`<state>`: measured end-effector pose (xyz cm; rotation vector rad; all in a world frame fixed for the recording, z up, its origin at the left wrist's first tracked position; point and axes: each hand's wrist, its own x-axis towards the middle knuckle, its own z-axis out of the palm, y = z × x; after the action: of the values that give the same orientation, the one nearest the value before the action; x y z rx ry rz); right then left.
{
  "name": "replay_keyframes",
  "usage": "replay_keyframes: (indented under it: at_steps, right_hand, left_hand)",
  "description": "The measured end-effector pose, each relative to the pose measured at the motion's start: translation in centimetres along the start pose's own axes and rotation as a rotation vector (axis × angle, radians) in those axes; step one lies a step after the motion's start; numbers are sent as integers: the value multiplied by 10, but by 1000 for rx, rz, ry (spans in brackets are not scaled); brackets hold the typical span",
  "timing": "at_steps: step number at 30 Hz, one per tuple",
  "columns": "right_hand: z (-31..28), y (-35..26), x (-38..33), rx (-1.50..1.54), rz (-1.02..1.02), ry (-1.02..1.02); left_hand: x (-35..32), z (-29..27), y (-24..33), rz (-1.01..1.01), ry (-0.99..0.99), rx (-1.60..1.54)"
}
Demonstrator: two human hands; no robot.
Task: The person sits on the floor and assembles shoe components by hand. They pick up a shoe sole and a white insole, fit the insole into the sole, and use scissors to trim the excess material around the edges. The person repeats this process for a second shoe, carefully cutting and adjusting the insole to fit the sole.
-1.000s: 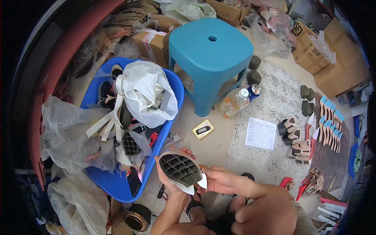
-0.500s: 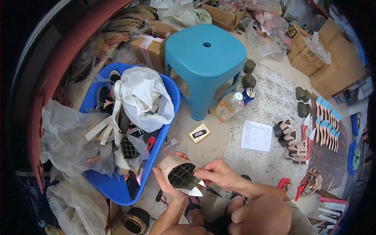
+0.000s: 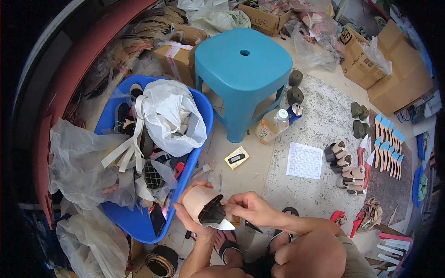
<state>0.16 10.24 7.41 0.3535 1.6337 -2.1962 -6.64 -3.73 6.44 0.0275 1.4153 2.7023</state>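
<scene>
My left hand point(image 3: 189, 211) is wrapped round a shoe heel point(image 3: 197, 200) covered in beige material, holding it above my feet. The heel's open underside point(image 3: 212, 212) is dark green with a ribbed grid and is tilted toward the lower right. A white pointed flap point(image 3: 225, 225) of the cover sticks out from its lower end. My right hand point(image 3: 248, 206) is closed in a pinch at the heel's right edge, beside the flap. The fingertips partly hide what they grip there, which appears to be the cover's edge.
On the left stands a blue tub point(image 3: 178, 204) heaped with plastic bags and shoe parts. A teal stool point(image 3: 222, 60) stands ahead, with a bottle point(image 3: 271, 127) and a can point(image 3: 295, 111) beside it. At right are covered heels point(image 3: 354, 176), red-handled knives point(image 3: 368, 171) and blue-tipped strips point(image 3: 387, 148).
The heel has moved slightly left and turned, so less of its gridded underside shows. One of two white flap points is no longer visible. My right hand has shifted a little left with it.
</scene>
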Motion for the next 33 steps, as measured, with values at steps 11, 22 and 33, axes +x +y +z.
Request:
replay_keyframes:
  at_steps: [11, 22, 33]
  right_hand:
    - [-20, -2, -4, -151, -4, -14]
    - [-8, -41, 16, -318, -391, -115]
    - [-22, -42, 26, 193, -3, -268]
  left_hand:
    - [8, 5, 6, -219, 59, -228]
    - [-9, 7, 1, -453, 73, -268]
    - [-2, 14, 6, -641, 172, -356]
